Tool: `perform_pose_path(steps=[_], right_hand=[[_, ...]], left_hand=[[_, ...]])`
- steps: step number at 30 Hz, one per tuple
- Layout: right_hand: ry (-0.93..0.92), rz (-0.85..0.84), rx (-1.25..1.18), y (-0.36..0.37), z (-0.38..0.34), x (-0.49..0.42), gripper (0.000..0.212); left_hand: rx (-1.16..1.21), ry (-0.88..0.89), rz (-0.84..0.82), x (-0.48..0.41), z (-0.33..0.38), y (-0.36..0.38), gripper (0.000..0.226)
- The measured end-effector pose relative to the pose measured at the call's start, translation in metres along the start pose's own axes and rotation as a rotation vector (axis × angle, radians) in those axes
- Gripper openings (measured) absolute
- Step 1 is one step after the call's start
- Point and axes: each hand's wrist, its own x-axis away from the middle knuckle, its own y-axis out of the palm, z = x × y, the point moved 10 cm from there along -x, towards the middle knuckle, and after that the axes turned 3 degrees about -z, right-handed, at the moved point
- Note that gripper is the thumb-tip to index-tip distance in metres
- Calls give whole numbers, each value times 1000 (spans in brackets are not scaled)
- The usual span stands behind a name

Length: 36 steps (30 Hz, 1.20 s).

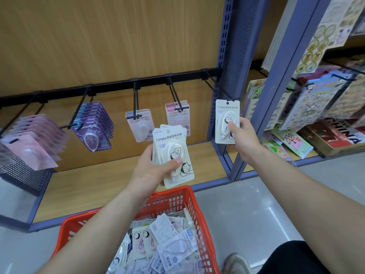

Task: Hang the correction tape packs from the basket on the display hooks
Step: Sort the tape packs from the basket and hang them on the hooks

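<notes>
the right hand [240, 135] pinches one correction tape pack [225, 115] in its grip at the tip of the rightmost hook [217, 89]. i cannot tell if the hole is threaded, so letting go early could drop it onto the shelf [98, 175]. the left hand [154, 167] clasps a loose stack [171, 143] above the basket [177, 196], and the packs may fan out and slip.

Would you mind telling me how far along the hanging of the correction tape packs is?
Done: hung packs occupy four hooks. In hand: the right hand holds a single pack at the rightmost hook; the left hand grips a small stack. Left: the red basket holds many loose packs.
</notes>
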Motion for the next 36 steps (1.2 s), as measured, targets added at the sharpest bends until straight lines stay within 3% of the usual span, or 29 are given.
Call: perform_pose_path(steps=[8,12,14,17,19,21,27,30,36], right_hand=[[-79,62,205,0,-10,-3,37],[79,107,460,-3,2,-1,67],[82,84,505,2,-5,15,62],[-28,-224,414,44,-20,53,33],[-23,-483,372,80,-22,88,26],[-58,-587,351,100,-26,107,25],[-110,-606,256,106,-35,120,27],[-78,-589,184,103,-31,114,24],[39,-425,-2,67,-13,79,18]], left_hand=[[23,15,2,0,-1,0,50],[49,7,13,0,-2,4,50],[48,4,20,0,-3,5,49],[54,11,26,0,-1,8,44],[76,19,30,1,0,12,42],[84,31,23,3,2,17,42],[109,82,8,8,11,24,29],[89,97,26,5,15,22,39],[-21,88,34,-13,16,13,35]])
